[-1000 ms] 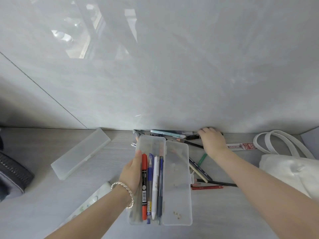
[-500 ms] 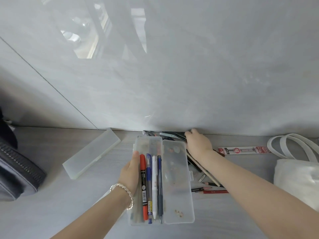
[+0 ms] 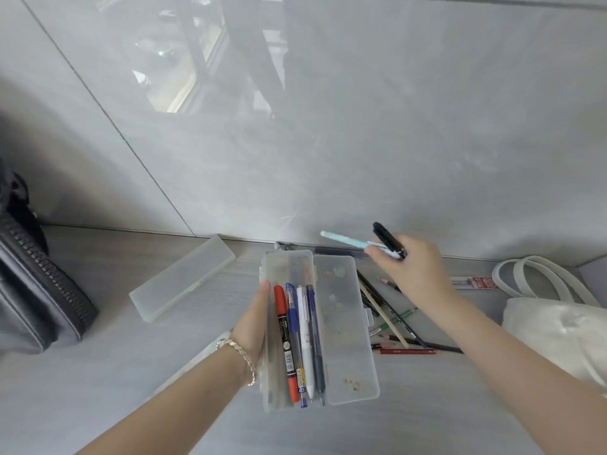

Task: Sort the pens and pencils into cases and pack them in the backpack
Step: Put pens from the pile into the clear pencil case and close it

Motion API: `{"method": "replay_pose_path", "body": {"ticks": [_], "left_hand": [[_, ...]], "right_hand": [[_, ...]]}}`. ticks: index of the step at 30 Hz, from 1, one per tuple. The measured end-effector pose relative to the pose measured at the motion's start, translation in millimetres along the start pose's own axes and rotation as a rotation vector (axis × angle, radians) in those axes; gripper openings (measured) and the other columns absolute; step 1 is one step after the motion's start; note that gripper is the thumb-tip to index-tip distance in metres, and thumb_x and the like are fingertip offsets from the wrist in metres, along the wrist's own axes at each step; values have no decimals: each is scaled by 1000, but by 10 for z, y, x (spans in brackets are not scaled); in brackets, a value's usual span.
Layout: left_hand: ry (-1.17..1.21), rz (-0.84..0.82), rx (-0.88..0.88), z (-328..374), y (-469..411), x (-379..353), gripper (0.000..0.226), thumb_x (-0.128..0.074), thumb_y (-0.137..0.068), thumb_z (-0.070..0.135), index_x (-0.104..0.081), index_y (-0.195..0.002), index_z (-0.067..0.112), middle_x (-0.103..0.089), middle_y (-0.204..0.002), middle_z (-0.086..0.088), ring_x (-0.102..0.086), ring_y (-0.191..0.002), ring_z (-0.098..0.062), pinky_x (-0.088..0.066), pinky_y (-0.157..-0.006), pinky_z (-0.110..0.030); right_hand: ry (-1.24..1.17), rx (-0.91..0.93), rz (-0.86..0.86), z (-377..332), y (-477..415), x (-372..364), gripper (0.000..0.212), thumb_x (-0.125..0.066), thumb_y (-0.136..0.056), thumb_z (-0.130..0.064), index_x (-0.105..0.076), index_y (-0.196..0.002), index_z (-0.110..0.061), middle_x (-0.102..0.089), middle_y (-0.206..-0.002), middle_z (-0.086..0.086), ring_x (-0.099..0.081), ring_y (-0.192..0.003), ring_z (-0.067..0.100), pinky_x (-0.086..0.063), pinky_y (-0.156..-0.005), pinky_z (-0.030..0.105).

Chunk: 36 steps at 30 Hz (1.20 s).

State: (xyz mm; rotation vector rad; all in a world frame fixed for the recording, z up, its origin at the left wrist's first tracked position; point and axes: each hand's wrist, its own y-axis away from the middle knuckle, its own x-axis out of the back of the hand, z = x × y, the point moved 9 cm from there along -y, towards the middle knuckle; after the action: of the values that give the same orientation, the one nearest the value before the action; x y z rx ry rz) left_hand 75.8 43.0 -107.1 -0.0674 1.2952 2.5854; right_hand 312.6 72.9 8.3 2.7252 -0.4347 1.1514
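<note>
At the left edge of the counter (image 3: 98, 405) the backpack (image 3: 39, 290) is seen, a closed case (image 3: 184, 277) beside it. The open case (image 3: 345, 339), four pens (image 3: 303, 339) inside, is gripped by the left hand (image 3: 251, 326) mid-counter. A teal pen (image 3: 345, 241) and a black pen (image 3: 387, 239) are pinched in the right hand (image 3: 415, 274), raised near the back edge over loose pencils (image 3: 394, 320).

Table (image 3: 98, 405) holds closed case (image 3: 184, 277), loose pencils (image 3: 394, 320), perhaps tote (image 3: 551, 323).

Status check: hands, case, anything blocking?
Left hand grips open clear plastic case, pens inside. Right hand holds mint-green pen and black marker above grey table. Loose pencils right of case; nothing blocking.
</note>
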Motion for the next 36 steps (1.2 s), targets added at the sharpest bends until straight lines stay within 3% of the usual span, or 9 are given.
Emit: {"method": "replay_pose_path", "body": {"ticks": [2, 5, 9, 12, 17, 20, 25, 29, 36], "left_hand": [[-3, 3, 9, -19, 45, -50, 65, -27, -88, 66, -68, -102, 18, -71, -106, -14, -66, -96, -28, -52, -83, -36], [28, -39, -31, 2, 116, -181, 78, -34, -79, 74, -52, -131, 18, -54, -136, -9, -52, -124, -25, -34, -110, -41], [24, -124, -23, -65, 168, -363, 58, -22, -94, 56, -66, -94, 17, -76, -76, -1, -71, -72, -13, -54, -68, -25], [45, -179, -54, -104, 226, -498, 54, -23, -98, 42, -65, -77, 14, -72, -63, 1, -68, -52, -4, -52, -47, -13], [135, -143, -43, -176, 318, -519, 52, -30, -96, 48, -67, -93, 11, -68, -81, -8, -65, -80, -20, -50, -88, -36], [209, -137, -33, -185, 317, -521, 54, -29, -97, 50, -67, -92, 12, -74, -79, -9, -69, -76, -19, -52, -74, -34], [239, -196, -46, -156, 384, -643, 50, -41, -92, 52, -67, -85, 9, -71, -69, -8, -69, -61, -19, -52, -67, -32], [217, -58, -27, -206, 363, -517, 67, -74, -66, 28, -52, -124, 2, -66, -102, -19, -67, -86, -31, -56, -67, -35], [144, -83, -37, -177, 366, -465, 47, -57, -81, 40, -62, -113, 6, -71, -96, -17, -67, -83, -29, -53, -84, -42]], "right_hand": [[-326, -3, -89, -280, 178, 121, 7, -69, -80, -22, -72, -74, -25, -66, -67, 2, -54, -56, 13, -39, -55, 18], [-246, 45, -619, -690, 579, -138, 7, -71, -77, -25, -74, -71, -28, -60, -59, -2, -45, -55, 11, -34, -49, 20], [134, 134, -884, -732, 908, -517, 21, -71, -75, -36, -71, -79, -15, -50, -57, -1, -39, -51, 8, -28, -49, 24], [167, 117, -836, -712, 943, -688, 34, -71, -75, -37, -60, -82, -6, -45, -62, -3, -41, -55, 12, -30, -51, 26], [47, 55, -702, -658, 1062, -674, 41, -69, -78, -39, -47, -110, -25, -53, -75, -4, -47, -63, 8, -40, -62, 24], [-154, 50, -526, -672, 1061, -504, 36, -46, -93, -40, -39, -127, -32, -57, -98, -12, -52, -85, 3, -39, -74, 10], [-717, -192, -295, -493, 1088, -500, 23, -35, -99, -12, -54, -112, -10, -47, -61, -8, -43, -54, 3, -42, -62, 15], [-1077, -378, -168, -395, 1099, -466, 26, -38, -95, 3, -59, -94, -11, -53, -61, 1, -56, -59, 10, -54, -79, 29], [-1099, -335, -158, -386, 1109, -407, 51, -40, -92, 10, -48, -124, -29, -46, -80, 8, -63, -75, 17, -58, -80, 32]]}}
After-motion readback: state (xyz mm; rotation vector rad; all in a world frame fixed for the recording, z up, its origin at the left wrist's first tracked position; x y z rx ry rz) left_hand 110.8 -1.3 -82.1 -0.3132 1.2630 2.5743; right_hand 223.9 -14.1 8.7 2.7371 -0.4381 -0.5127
